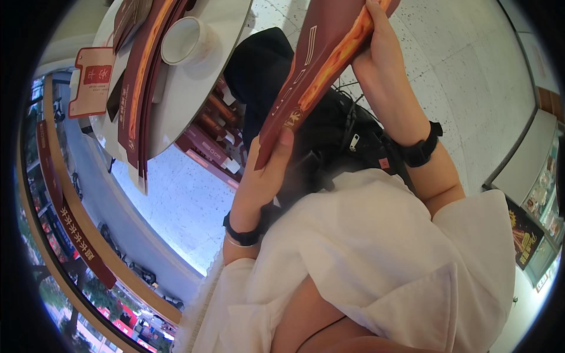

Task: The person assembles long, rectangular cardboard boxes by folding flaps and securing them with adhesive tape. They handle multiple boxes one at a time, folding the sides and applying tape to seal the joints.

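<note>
A long maroon cardboard sleeve [301, 88], printed with a golden fried dough stick, slants up to the right in front of me. Its narrow lower end is pinched in my left hand [266, 170], with the thumb lying on the printed face. Farther up, my right hand [382, 65] grips the sleeve's right edge, its thumb along the edge and the other fingers mostly behind. The sleeve's top runs out of the picture. Both wrists carry black bands.
To the left stands a round white table [166, 126] with a stack of similar maroon sleeves [136, 100], a white tub [187, 41] and a red-edged card [92, 82]. Packed maroon cartons [209, 150] sit below it. Black bags or clothing [262, 65] lie beyond my lap.
</note>
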Tool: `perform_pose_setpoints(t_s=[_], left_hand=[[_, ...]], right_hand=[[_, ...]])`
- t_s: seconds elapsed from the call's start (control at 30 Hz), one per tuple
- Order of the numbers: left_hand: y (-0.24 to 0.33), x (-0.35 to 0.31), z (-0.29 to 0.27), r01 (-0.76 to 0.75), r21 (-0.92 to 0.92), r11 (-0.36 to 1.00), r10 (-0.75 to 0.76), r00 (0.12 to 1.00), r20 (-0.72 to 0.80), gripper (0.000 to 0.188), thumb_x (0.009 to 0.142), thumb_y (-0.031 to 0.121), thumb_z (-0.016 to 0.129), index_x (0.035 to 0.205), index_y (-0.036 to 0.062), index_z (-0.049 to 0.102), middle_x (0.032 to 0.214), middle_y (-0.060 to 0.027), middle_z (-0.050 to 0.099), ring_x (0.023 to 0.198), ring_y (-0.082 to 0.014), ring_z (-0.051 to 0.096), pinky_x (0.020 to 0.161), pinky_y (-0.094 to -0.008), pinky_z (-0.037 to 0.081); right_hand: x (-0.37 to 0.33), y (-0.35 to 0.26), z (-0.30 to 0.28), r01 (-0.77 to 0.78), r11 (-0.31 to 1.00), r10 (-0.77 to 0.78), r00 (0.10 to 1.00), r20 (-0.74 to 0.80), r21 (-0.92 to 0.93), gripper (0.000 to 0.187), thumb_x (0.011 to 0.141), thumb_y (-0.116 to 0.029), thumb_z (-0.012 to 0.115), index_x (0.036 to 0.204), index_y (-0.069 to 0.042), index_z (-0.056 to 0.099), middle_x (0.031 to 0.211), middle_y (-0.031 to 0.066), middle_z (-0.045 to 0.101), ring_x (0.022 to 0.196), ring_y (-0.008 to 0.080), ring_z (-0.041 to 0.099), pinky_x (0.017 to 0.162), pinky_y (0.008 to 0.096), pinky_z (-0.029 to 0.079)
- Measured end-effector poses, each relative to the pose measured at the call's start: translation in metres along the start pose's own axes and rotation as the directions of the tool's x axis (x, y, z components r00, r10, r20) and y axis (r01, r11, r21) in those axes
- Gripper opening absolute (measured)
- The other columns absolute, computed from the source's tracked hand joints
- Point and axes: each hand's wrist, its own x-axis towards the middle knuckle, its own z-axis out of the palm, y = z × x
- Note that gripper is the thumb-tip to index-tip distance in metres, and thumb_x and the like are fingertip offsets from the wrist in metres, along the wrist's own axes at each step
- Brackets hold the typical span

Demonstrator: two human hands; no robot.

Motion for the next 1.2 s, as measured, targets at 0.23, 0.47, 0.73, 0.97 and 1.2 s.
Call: perform_pose_setpoints(t_s=[0.23,0.47,0.73,0.97,1.2], left_hand=[[-0.01,0.012,-0.001,-0.164,-0.138,0.977,0.206,0.898,0.39,0.088,0.08,0.044,0.07,0.141,-0.0026,0.028,0.145,-0.0166,0.031,0.135,-0.0239,0.029,0.111,-0.0369,0.02],[0.02,0.015,0.003,0.22,-0.583,0.782,-0.117,0.971,0.209,0.059,0.094,0.035,0.053,0.137,-0.0023,0.036,0.135,-0.012,0.046,0.126,-0.0189,0.042,0.107,-0.033,0.029],[0.019,0.013,-0.003,0.082,-0.511,0.855,-0.009,0.99,0.143,0.04,0.097,0.027,0.048,0.127,-0.0013,0.05,0.121,-0.0046,0.056,0.112,-0.0108,0.05,0.097,-0.0268,0.037],[0.013,0.019,-0.022,0.201,-0.754,0.625,0.053,0.953,0.298,0.059,0.091,0.028,0.057,0.137,-0.0002,0.034,0.132,-0.0124,0.049,0.118,-0.0203,0.051,0.101,-0.035,0.038],[0.026,0.013,-0.008,0.156,-0.703,0.694,-0.028,0.981,0.191,0.063,0.09,0.034,0.058,0.137,-0.0014,0.035,0.129,-0.0135,0.051,0.115,-0.0212,0.053,0.098,-0.0356,0.042]], right_hand=[[0.041,-0.012,-0.029,0.075,0.995,-0.086,0.972,0.219,0.06,0.045,0.092,-0.033,0.056,0.128,-0.008,0.045,0.123,0.0058,0.056,0.112,0.019,0.055,0.096,0.0376,0.046],[0.021,-0.018,-0.015,0.165,0.978,-0.195,0.945,0.262,0.13,0.038,0.095,-0.03,0.051,0.127,-0.009,0.046,0.122,0.0044,0.054,0.113,0.0186,0.052,0.098,0.0367,0.042],[0.021,-0.029,-0.018,0.181,0.951,-0.264,0.896,0.358,0.25,0.033,0.097,-0.029,0.045,0.125,-0.011,0.048,0.122,0.0025,0.054,0.113,0.0184,0.051,0.096,0.0375,0.042],[0.019,-0.029,-0.029,0.234,0.938,-0.333,0.813,0.478,0.255,0.042,0.097,-0.039,0.043,0.126,-0.01,0.047,0.124,0.0051,0.053,0.114,0.0208,0.051,0.097,0.0383,0.042],[0.032,-0.022,-0.04,0.104,0.967,-0.221,0.802,0.555,0.234,0.041,0.095,-0.036,0.05,0.126,-0.01,0.047,0.123,0.0043,0.054,0.115,0.0207,0.05,0.099,0.0401,0.041]])
